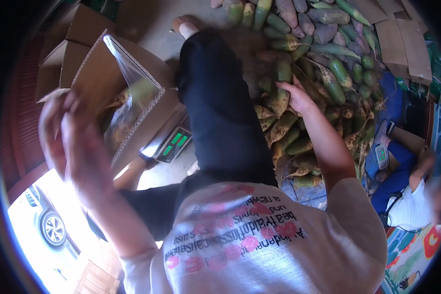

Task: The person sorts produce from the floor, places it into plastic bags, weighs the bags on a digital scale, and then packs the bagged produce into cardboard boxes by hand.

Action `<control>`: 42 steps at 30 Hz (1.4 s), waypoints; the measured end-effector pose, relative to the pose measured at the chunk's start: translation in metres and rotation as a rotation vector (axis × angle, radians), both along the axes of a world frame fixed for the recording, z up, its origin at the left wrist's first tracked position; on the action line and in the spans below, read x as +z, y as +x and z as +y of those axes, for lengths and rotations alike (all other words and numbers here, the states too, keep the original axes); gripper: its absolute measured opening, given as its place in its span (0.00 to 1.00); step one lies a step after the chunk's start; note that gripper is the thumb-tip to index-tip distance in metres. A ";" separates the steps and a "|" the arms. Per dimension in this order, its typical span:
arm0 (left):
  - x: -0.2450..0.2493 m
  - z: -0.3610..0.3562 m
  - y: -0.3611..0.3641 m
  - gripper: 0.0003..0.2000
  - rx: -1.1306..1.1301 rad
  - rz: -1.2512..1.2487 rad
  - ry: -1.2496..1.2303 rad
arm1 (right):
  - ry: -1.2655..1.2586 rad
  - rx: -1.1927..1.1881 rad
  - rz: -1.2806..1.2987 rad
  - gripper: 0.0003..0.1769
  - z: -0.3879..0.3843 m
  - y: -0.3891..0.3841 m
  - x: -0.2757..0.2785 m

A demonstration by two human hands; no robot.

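Two hands work well apart here, one at each side of your leg [220, 108]. At the far left, spare boxes [63, 54] stand with their flaps up. Your left hand [71, 142] is raised in front of the open box [98, 73], fingers spread and blurred (too smeared to tell whether it grips the flap or only hovers by it). A clear liner [132, 78] hangs inside that box, and spotted yellow fruit already shows through it. Just below the box sits a scale [174, 144] with a lit green display.

Right of your leg, the pile [323, 54] of green and spotted fruit covers the floor. Your right hand [296, 98] lies open on it, fingertips resting on one spotted fruit [281, 105], not yet closed round it. At the far right another person [406, 196] sits low beside the pile, away from your hands.

By the look of it, you are at the picking step: one fruit chosen, the box held ready. The next move calls for closing your right hand fully round that fruit, lifting it clear of its neighbours, carrying it across your leg, and lowering it inside the liner, not onto the flap.
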State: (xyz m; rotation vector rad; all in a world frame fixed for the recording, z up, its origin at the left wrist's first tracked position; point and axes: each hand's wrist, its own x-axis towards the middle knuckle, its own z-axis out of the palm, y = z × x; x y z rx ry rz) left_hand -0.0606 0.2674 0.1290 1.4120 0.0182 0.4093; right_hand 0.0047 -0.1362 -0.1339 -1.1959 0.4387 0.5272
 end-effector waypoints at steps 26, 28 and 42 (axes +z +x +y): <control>-0.070 0.081 -0.071 0.13 0.631 0.329 1.187 | -0.881 0.511 -0.435 0.50 0.129 0.239 -0.042; -0.070 0.084 -0.071 0.13 0.602 0.317 1.254 | -0.941 0.613 -0.430 0.53 0.155 0.264 -0.054; -0.069 0.093 -0.077 0.13 0.506 0.480 1.351 | -1.668 0.766 -0.694 0.26 0.259 0.318 -0.150</control>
